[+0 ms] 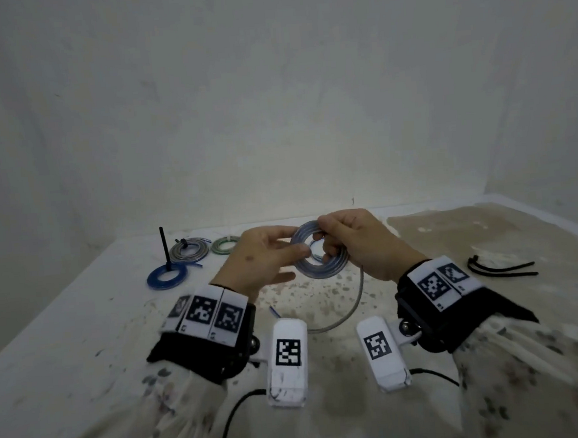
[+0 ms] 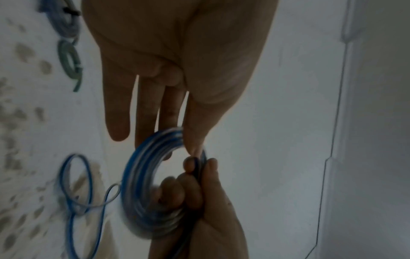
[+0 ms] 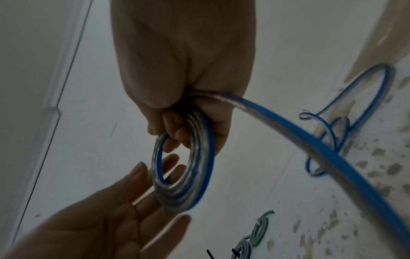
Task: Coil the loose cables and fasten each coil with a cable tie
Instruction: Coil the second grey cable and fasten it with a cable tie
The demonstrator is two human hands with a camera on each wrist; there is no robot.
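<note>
Both my wrists hover above the bench's near edge. My right hand point(image 1: 358, 244) curls its fingers through the cable coil point(image 1: 319, 251) and grips it, held upright over the bench middle, its opening facing my left hand point(image 1: 266, 258), whose straight fingers touch the rim. The loose tail point(image 1: 350, 303) hangs toward me. Only the wrist views show its blue loops point(image 3: 332, 133) lying below. Three tied coils point(image 1: 187, 251) sit toward the far left corner, spare ties point(image 1: 503, 269) toward the right edge.

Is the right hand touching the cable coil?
Touching. The right wrist view shows the right hand with fingers curled through the cable coil.
</note>
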